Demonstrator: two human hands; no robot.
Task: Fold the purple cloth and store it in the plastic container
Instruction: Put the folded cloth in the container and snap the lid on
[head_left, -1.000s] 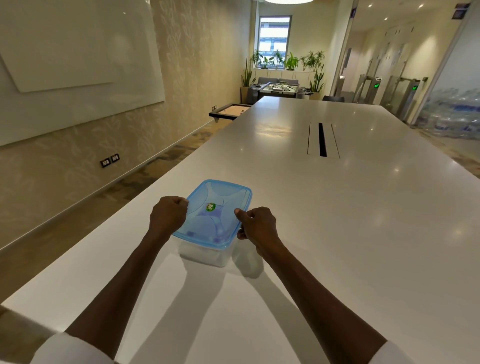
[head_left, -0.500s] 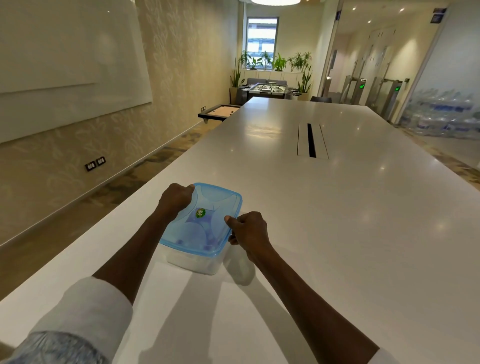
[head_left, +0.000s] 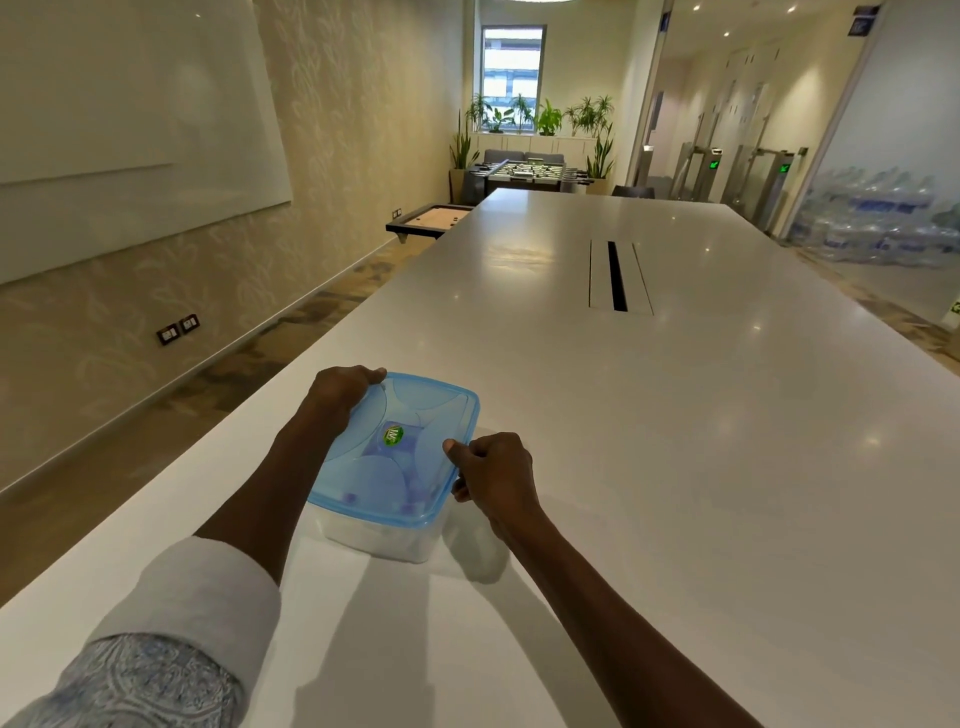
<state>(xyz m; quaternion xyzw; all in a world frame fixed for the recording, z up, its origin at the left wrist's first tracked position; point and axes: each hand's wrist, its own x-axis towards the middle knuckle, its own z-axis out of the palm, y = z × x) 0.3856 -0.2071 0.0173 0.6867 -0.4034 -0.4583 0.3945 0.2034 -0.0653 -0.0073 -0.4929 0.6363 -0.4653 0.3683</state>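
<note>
A clear plastic container (head_left: 382, 540) stands on the white table near its left edge, covered by a translucent blue lid (head_left: 400, 449) with a green sticker. Purple patches of the cloth (head_left: 410, 503) show faintly through the lid. My left hand (head_left: 340, 389) grips the lid's far left edge. My right hand (head_left: 493, 470) pinches the lid's right edge, thumb on top. Both hands are closed on the lid.
The long white table (head_left: 675, 415) stretches ahead, with a cable slot (head_left: 617, 276) in its middle. Its left edge runs close to the container, with floor and wall beyond. A foosball table (head_left: 530, 171) and plants stand at the far end.
My left hand has slid along the lid toward its far left corner. The right hand has stayed on the lid's right edge. The view has shifted slightly.
</note>
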